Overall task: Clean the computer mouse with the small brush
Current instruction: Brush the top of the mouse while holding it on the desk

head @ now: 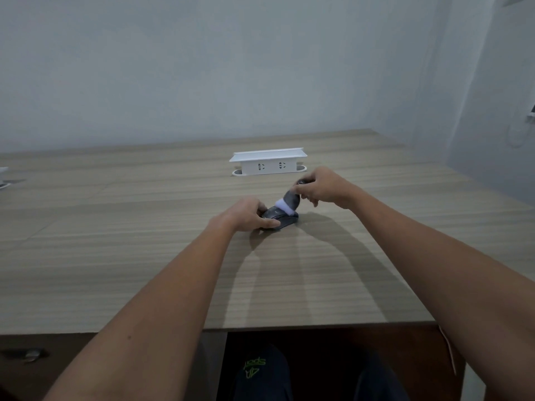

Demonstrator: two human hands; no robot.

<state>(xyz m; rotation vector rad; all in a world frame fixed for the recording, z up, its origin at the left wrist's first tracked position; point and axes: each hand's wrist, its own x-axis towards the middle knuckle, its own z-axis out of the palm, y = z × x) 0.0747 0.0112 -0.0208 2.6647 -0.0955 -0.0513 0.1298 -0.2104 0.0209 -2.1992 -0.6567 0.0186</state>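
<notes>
A dark grey computer mouse (282, 217) lies on the wooden desk (144, 256) near its middle. My left hand (247, 214) grips the mouse from its left side and holds it down. My right hand (321, 185) holds the small brush (292, 199) by its dark handle, tilted down to the left. The brush's bristles, grey with white tips, touch the top of the mouse. Part of the mouse is hidden under my left fingers.
A white pop-up socket box (267, 163) stands on the desk just behind my hands. Another white object (3, 176) sits at the far left edge. A pale wall rises behind the desk. The desk's front edge (318, 328) runs above my knees.
</notes>
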